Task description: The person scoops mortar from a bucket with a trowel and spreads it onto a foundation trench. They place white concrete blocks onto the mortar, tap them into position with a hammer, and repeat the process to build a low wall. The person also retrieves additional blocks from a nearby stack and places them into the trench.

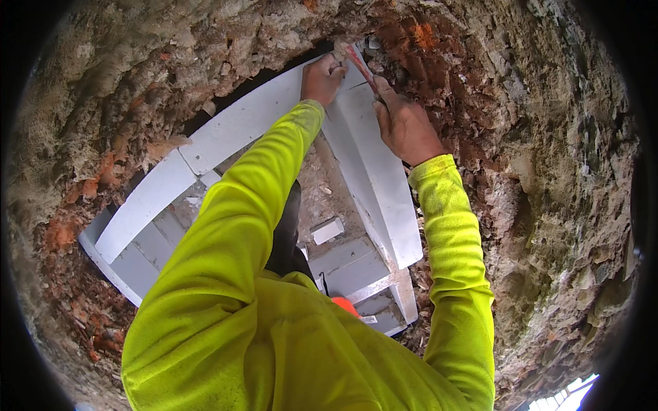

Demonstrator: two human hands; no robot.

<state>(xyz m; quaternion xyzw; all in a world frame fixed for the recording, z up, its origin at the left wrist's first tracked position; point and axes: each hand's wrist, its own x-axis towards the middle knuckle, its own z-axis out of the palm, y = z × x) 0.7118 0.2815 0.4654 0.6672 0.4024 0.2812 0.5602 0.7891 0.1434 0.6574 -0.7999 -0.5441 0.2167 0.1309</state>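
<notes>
My right hand (409,129) is wrapped around a slim tool with a worn red handle (361,66). The tool slants up and left to the corner where the white pieces meet the rough wall, and its far end is hard to make out there. My left hand (323,80) is closed in a fist near that end, over the top of the curved white slab (253,113). Whatever its fingers hold, if anything, is hidden. Below the right hand runs a long white angled piece (377,178) along the wall's right side.
Crumbling stone and reddish brick wall (548,157) surrounds the white and grey pieces closely. A small white block (327,231) lies on the dusty floor between grey slabs (349,267). Something orange (345,305) shows beside my body.
</notes>
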